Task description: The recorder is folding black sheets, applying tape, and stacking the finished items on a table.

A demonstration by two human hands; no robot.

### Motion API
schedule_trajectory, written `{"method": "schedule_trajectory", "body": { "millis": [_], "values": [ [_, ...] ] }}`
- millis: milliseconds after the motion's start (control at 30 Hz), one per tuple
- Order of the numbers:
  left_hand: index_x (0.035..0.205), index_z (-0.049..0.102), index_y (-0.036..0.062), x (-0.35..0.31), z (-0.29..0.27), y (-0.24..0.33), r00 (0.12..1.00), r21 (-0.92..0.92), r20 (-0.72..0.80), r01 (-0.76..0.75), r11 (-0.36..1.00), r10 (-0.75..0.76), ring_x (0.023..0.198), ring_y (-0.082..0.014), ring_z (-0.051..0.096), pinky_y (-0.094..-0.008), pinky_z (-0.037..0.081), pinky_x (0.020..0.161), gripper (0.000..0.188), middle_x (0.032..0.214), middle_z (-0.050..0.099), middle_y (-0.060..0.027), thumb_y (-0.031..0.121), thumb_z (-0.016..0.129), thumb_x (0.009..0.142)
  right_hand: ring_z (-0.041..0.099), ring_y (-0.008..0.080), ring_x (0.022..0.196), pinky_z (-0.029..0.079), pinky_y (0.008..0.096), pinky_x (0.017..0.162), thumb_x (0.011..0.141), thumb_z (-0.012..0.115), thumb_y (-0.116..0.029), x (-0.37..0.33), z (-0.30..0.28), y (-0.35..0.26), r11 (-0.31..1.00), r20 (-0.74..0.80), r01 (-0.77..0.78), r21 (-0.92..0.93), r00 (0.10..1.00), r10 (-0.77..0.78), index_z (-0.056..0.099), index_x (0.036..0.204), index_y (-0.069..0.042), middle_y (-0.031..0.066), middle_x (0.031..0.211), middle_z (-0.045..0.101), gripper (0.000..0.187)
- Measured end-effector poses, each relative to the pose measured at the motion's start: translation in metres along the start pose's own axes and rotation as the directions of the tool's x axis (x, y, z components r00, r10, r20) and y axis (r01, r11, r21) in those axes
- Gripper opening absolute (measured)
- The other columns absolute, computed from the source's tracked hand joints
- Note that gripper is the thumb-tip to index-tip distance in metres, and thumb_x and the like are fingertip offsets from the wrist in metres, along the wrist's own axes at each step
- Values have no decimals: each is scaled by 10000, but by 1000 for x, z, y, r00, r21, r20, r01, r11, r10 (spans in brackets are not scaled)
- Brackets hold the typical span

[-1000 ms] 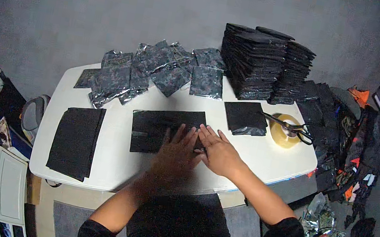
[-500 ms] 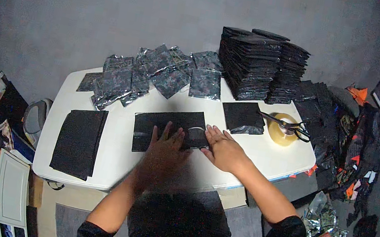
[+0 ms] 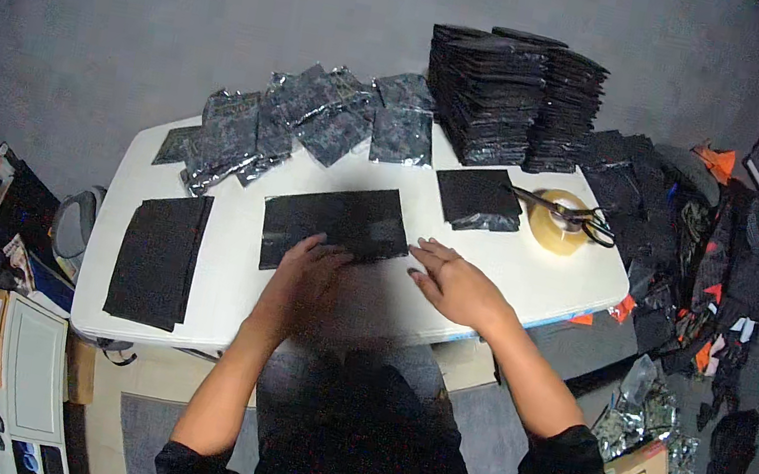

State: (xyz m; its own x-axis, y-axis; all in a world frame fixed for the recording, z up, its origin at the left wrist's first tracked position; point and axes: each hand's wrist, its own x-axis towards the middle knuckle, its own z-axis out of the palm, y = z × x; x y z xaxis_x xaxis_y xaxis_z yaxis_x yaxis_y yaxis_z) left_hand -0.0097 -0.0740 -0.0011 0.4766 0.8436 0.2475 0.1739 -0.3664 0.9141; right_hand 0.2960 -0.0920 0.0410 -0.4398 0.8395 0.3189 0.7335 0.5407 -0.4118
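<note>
A flat black rectangular piece (image 3: pixel 338 214), with slightly shiny patches, lies at a slant in the middle of the white table (image 3: pixel 217 295). My left hand (image 3: pixel 308 270) touches its near edge, fingers extended and partly in shadow. By its right end is my right hand (image 3: pixel 460 287), fingers stretched forward and thumb held apart; its fingertips are at or just beside the corner. Neither hand grips anything. Left of this piece lies a small pile of black rectangular sheets (image 3: pixel 157 259). A smaller black folded piece (image 3: pixel 478 197) with a shiny near edge is beyond my right hand.
Several shiny plastic-wrapped packets (image 3: pixel 334 117) are heaped at the back. Tall stacks of black folded pieces (image 3: pixel 486 93) stand behind them to the right. Black-handled scissors (image 3: pixel 571 213) rest on a roll of clear tape (image 3: pixel 552 235). Dark bundles (image 3: pixel 682 250) pile up beyond the right edge.
Both hands have drawn back from the top of the black piece toward its near edge and right corner. A pale curved line near the right fingers no longer shows. The view has tilted slightly.
</note>
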Motion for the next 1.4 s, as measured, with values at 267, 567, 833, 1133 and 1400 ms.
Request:
{"method": "schedule_trajectory", "body": {
  "millis": [267, 567, 833, 1133, 1400],
  "values": [
    [1009, 732, 96, -19, 69, 77, 910, 608, 253, -413, 678, 328, 1038, -327, 644, -452, 499, 987, 174, 1079, 713, -110, 216, 709, 886, 651, 408, 966, 529, 474, 879, 969, 601, -157, -19, -25, -13, 988, 48, -35, 148, 998, 28, 703, 983, -3, 195, 995, 669, 185],
    [988, 715, 103, -22, 94, 62, 927, 693, 296, -375, 616, 231, 1093, -334, 612, -477, 482, 1043, 169, 1048, 672, -111, 160, 705, 829, 647, 390, 978, 533, 468, 893, 965, 607, -164, -19, -21, -22, 987, 22, 10, 162, 1000, -14, 708, 949, -20, 187, 965, 662, 176],
    [956, 739, 98, -43, 86, 85, 929, 551, 153, -363, 751, 337, 1005, -308, 656, -435, 538, 946, 110, 1019, 686, -117, 126, 717, 853, 658, 388, 937, 532, 455, 850, 961, 653, -192, -20, -22, -15, 986, 27, -14, 164, 1000, 10, 723, 1043, -11, 186, 1000, 667, 211],
    [1247, 711, 54, -19, 0, 55, 854, -566, -307, 190, 802, -420, 720, -157, 605, -301, 477, 673, 293, 783, 637, -32, 178, 551, 1035, 677, 372, 918, 538, 449, 811, 961, 667, -204, -4, -27, -28, 975, 50, -121, 184, 992, 114, 715, 1021, -27, 181, 973, 688, 193],
    [1370, 635, 69, 20, -12, 45, 799, -771, -131, 290, 567, -587, 697, -148, 582, -292, 452, 638, 393, 804, 641, -23, 244, 511, 1041, 609, 403, 1211, 499, 439, 1040, 933, 703, -155, 32, -11, -23, 990, -96, 100, 104, 991, -90, 669, 1210, -29, 210, 1318, 599, 306]
  ]
}}
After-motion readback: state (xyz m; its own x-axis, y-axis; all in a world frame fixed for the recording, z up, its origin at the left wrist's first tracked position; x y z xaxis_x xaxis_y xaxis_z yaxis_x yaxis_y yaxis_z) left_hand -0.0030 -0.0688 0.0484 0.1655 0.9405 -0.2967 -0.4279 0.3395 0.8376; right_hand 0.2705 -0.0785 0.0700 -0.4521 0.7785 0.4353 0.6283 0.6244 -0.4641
